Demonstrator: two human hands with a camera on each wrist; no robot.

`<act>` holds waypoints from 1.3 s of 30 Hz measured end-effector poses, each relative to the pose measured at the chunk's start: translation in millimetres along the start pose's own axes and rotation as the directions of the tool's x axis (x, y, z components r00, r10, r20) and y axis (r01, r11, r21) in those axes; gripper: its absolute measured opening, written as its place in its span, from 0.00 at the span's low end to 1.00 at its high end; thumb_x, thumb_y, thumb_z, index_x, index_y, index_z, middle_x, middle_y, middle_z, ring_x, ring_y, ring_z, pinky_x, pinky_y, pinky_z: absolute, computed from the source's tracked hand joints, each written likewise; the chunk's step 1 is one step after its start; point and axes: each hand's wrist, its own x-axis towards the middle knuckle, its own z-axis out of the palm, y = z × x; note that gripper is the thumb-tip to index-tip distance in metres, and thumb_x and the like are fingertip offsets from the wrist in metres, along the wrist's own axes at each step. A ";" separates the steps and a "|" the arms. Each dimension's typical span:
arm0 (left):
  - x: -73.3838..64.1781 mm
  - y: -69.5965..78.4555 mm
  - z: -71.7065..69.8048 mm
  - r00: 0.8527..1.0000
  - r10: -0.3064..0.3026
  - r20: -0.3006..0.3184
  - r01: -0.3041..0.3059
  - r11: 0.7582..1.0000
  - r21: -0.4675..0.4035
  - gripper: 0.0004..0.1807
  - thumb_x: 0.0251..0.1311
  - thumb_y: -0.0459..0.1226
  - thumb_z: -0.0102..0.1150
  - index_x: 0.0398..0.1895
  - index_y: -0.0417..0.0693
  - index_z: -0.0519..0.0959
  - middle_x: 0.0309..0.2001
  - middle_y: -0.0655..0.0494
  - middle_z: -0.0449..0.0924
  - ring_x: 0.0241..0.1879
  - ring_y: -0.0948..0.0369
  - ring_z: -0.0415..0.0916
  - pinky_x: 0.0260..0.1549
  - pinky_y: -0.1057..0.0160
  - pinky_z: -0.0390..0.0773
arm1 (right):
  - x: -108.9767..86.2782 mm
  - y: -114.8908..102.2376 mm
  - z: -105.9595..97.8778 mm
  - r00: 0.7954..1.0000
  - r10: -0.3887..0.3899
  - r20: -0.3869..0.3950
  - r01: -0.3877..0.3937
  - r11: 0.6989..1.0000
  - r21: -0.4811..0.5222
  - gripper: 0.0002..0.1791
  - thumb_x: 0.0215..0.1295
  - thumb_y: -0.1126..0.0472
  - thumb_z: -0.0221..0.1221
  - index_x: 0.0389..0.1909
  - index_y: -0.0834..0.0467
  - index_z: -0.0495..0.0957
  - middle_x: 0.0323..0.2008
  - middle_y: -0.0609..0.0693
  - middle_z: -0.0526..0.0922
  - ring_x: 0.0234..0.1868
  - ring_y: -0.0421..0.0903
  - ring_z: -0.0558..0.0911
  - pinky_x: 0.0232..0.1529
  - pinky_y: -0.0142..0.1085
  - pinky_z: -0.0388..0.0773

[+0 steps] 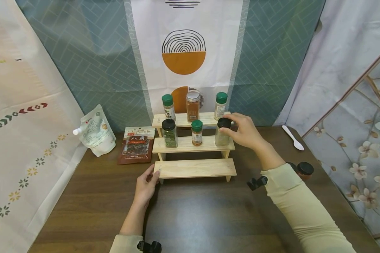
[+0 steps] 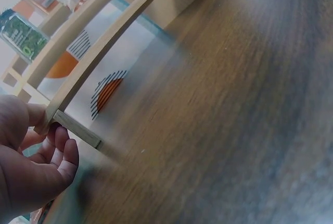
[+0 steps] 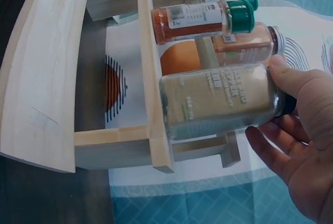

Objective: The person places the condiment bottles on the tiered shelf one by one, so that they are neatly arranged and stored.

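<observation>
A three-step wooden rack (image 1: 194,168) stands on the table. My left hand (image 1: 145,185) grips the left end of its lowest step, thumb on top and fingers below, as the left wrist view also shows. My right hand (image 1: 243,130) pinches the black lid of a glass jar of pale powder (image 3: 218,101), which stands at the right end of the middle step. Beside it on that step are a green-capped bottle of red spice (image 1: 197,133) and a black-lidded jar of green herbs (image 1: 170,134). The lowest step holds nothing.
On the top step stand two green-capped bottles (image 1: 168,107) and a taller orange-brown jar (image 1: 192,107). Left of the rack are a spice packet (image 1: 137,146) and a white spouted pouch (image 1: 98,133). A white spoon (image 1: 292,137) and black-lidded jars (image 1: 305,169) lie to the right.
</observation>
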 end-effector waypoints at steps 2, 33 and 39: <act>-0.4 0.2 -0.4 1.000 -0.001 0.002 0.001 1.000 0.001 0.27 0.74 0.35 0.55 0.72 0.34 0.67 0.44 0.42 0.76 0.40 0.57 0.76 0.37 0.70 0.77 | 0.3 -0.4 1.2 1.000 -0.001 -0.002 0.001 1.000 0.006 0.27 0.62 0.59 0.72 0.59 0.65 0.79 0.49 0.61 0.83 0.47 0.56 0.83 0.41 0.49 0.84; -1.1 2.5 -2.1 1.000 -0.002 0.021 0.002 1.000 -0.001 0.28 0.75 0.37 0.55 0.74 0.35 0.65 0.43 0.45 0.76 0.39 0.56 0.75 0.36 0.66 0.78 | -36.1 8.7 -19.6 0.996 0.006 -0.089 -0.012 0.998 -0.066 0.28 0.61 0.63 0.71 0.61 0.66 0.75 0.46 0.61 0.82 0.47 0.56 0.81 0.49 0.53 0.79; -1.0 1.1 -0.9 1.000 -0.005 0.013 0.005 1.000 -0.001 0.27 0.75 0.37 0.56 0.73 0.37 0.67 0.44 0.43 0.77 0.39 0.56 0.76 0.38 0.66 0.78 | -65.9 15.1 -35.9 0.996 0.082 -0.038 -0.085 0.991 -0.102 0.26 0.63 0.60 0.70 0.59 0.64 0.77 0.47 0.60 0.83 0.47 0.57 0.82 0.50 0.56 0.78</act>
